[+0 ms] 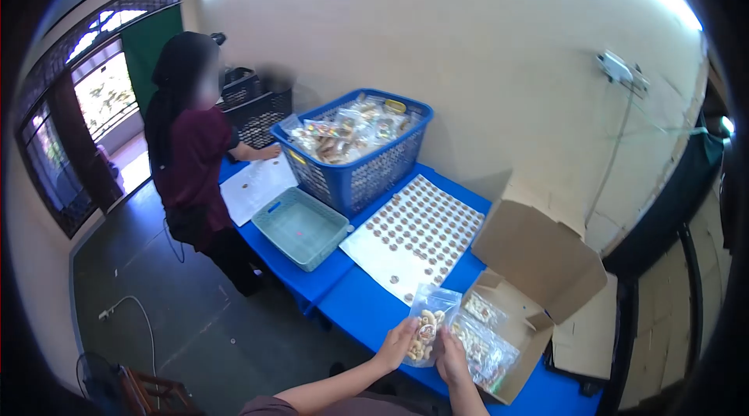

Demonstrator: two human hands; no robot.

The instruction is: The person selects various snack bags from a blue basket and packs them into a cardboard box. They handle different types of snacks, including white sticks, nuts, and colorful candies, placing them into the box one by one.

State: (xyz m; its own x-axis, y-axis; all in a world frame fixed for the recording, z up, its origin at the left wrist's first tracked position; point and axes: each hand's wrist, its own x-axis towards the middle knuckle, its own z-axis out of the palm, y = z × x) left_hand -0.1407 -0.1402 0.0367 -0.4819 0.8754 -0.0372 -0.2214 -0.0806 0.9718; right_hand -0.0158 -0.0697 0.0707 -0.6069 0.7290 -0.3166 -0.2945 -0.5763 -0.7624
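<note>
A clear plastic pouch of pale, curved snack pieces [425,342] is held upright over the front of the blue table. My left hand [397,347] grips its left edge, and my right hand [451,360] closes on the right edge. A small round sticker [427,332] shows on the pouch front. Just beyond the pouch lies a white sheet of round brown stickers [413,238], with bare gaps toward its near end. Beside my right hand, an open cardboard box [533,336] holds several filled pouches [485,347].
A large blue basket [353,180] heaped with packed pouches stands at the back. Left of the sheet sits a pale green plastic tray [300,230]. A co-worker [191,154] stands at the table's far left, one hand by another white sheet [253,188]. The box lid [538,256] stands up.
</note>
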